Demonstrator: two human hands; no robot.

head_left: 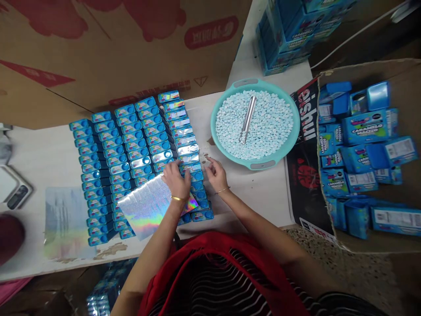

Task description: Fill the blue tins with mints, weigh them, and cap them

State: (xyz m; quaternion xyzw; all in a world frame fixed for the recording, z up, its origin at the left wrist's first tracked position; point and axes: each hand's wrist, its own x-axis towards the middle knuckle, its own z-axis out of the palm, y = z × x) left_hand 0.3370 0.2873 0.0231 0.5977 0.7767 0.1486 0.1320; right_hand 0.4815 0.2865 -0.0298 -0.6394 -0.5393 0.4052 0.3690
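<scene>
Several rows of small blue tins [134,135] stand close together, many with shiny holographic strips on their upward faces. My left hand [177,181] rests over the rightmost rows, fingers apart, its fingertips at the tins. Beneath that palm and wrist, a holographic sticker sheet [148,206] lies slanted across the tins; whether the hand grips it is hidden. Just right of the last row, my right hand [217,175] hovers with fingers curled and thumb close to the index finger. Anything between those fingertips is too small to make out.
A teal basin [215,142] of pale blue candies [272,123] holds a metal scoop [248,118]. To the right, an open carton [309,175] contains blue boxes [368,127]. A large cardboard box [131,57] borders the back. Another shiny sheet [67,221] and a scale [15,188] are left.
</scene>
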